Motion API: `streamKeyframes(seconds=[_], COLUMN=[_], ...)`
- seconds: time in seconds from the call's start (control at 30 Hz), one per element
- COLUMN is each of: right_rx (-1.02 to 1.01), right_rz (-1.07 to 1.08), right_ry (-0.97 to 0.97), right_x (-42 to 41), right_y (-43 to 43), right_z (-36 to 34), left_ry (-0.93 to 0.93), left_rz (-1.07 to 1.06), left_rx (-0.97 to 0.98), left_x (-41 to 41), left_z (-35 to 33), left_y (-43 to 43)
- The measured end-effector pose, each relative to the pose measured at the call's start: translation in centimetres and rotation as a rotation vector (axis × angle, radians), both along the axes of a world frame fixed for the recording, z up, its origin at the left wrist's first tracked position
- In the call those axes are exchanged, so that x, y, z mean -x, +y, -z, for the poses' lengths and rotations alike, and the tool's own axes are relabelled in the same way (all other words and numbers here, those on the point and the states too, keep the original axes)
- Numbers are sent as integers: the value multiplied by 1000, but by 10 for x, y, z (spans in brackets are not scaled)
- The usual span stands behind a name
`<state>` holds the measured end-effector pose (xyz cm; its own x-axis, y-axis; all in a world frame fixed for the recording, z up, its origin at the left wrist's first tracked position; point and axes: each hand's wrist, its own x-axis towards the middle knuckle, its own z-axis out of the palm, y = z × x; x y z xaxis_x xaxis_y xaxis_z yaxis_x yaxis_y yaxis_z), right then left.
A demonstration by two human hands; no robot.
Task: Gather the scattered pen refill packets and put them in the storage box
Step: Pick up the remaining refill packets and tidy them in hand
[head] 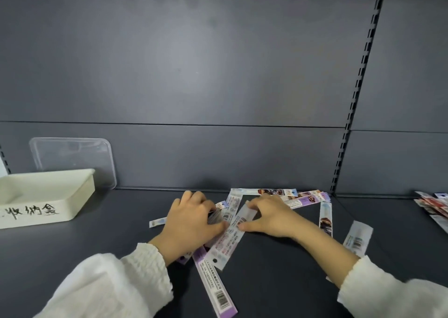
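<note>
- White sleeves (109, 286) sit nearest the camera. Between them one long packet (216, 291) with a purple end lies flat on the dark shelf (278, 281).
- The left hand (191, 218) curls over a small bundle of packets (214, 217) and holds it against the shelf.
- The right hand (271, 214), close beside it, pinches a white packet (230, 240) across its width between thumb and fingers.
- More pen refill packets (266, 192) lie scattered near the back wall and to the right — well apart from the storage box (68, 217), which stands open at the far left, with its clear lid (72, 155) leaning behind it.
- Handling, as I judge it: the packets are thin, light and glossy, and a little stiff from the refills inside. They will probably slide on each other, so a stack is better gripped near the middle — not by one end.
</note>
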<state>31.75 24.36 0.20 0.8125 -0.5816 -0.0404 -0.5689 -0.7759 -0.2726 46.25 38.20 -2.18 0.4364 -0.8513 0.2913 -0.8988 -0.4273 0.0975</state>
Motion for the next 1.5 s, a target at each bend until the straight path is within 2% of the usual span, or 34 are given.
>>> streamKeyframes(seconds=[0.1,0.27,0.33,0.5,0.6,0.67,0.77,0.83,1.0,1.07,1.13,1.2,1.27,1.33,1.43,1.5], right_rx=[-132,-134,-209,-247,-464,-711,-1111,-1193,-1135,-1019,-673,-271,-63,-2,26,-20], right_rz=[22,20,5,50,78,105,144,149,163,177,168,58,-52,-60,6,61], right_ry=[-138,-273,-297,-297,-480,-676,-981,-1077,-1138,-1099,-941,-671,-429,-307,-303,-309], right_x=[-8,-14,-10,-2,-3,-5,-12,-17,-22,-22,-20,-18,-18,-18,-14,-10], right_y=[5,14,13,7,7,9,15,21,28,23,15,8,5,7,8,6], right_z=[1,10,11,7,10,10,4,-1,-1,1,8,18,27,27,21,19], left_ry=[87,138,177,270,309,455,871,1086,1340,1387,1433,1544,1632,1652,1714,1708], left_rz=[23,83,95,88,93,149,283,338,315,294,249,184,95,57,109,108], left_rx=[-1,35,61,125,252,383,434,436,490,523,590,672,711,739,846,841], left_x=[1,1,-2,-5,-2,3,17,24,19,14,7,1,-4,-8,-8,-5], left_z=[-1,4,5,3,3,-3,-16,-19,-18,-17,-17,-19,-21,-20,-18,-16], left_y=[-7,-6,-3,0,-2,-3,1,3,3,3,1,1,3,5,2,1])
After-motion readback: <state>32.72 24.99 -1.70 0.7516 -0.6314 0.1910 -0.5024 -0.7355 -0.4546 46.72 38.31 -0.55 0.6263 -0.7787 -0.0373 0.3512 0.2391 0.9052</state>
